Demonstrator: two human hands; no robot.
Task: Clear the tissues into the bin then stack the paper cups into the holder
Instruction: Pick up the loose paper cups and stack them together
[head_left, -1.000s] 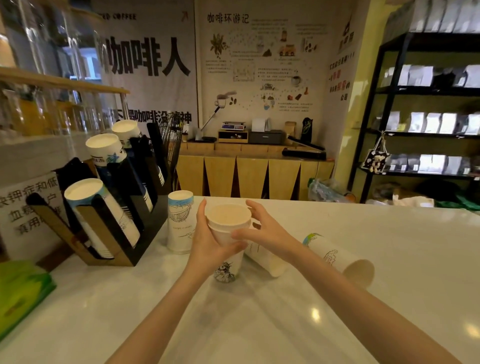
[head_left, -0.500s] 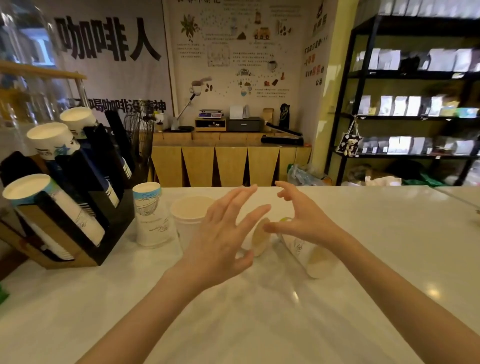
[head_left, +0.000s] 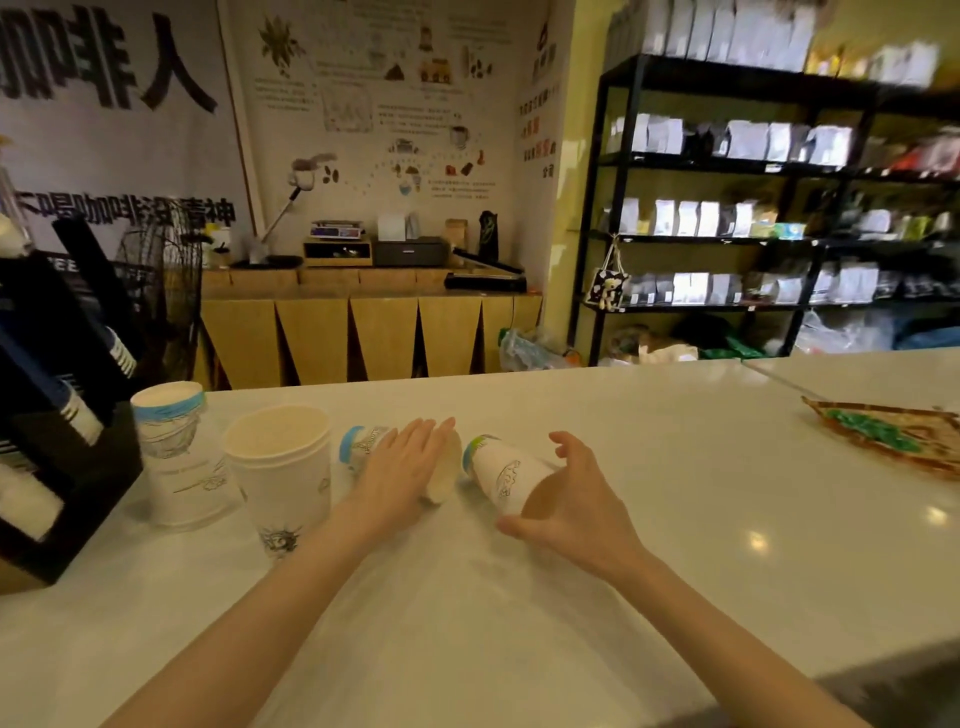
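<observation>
Two white paper cups lie on their sides on the white counter (head_left: 649, 519). My left hand (head_left: 400, 478) rests flat, fingers apart, over the blue-rimmed lying cup (head_left: 363, 449). My right hand (head_left: 576, 499) curves open around the mouth end of the green-rimmed lying cup (head_left: 501, 475), not closed on it. A stack of upright nested cups (head_left: 283, 470) stands just left of my left hand. Another cup (head_left: 174, 452) stands upside down beside it. The black cup holder (head_left: 57, 415) with cups in its slots sits at the far left, partly cut off.
A woven tray (head_left: 893, 434) with green contents lies at the counter's right edge. Behind the counter are a wooden cabinet (head_left: 363, 332) and black shelving (head_left: 779, 208) with bags. No tissues or bin are in view.
My hands let go of the upright stack, which now stands on the counter, and moved right and down onto the two lying cups. The view swung right, pushing the holder toward the edge.
</observation>
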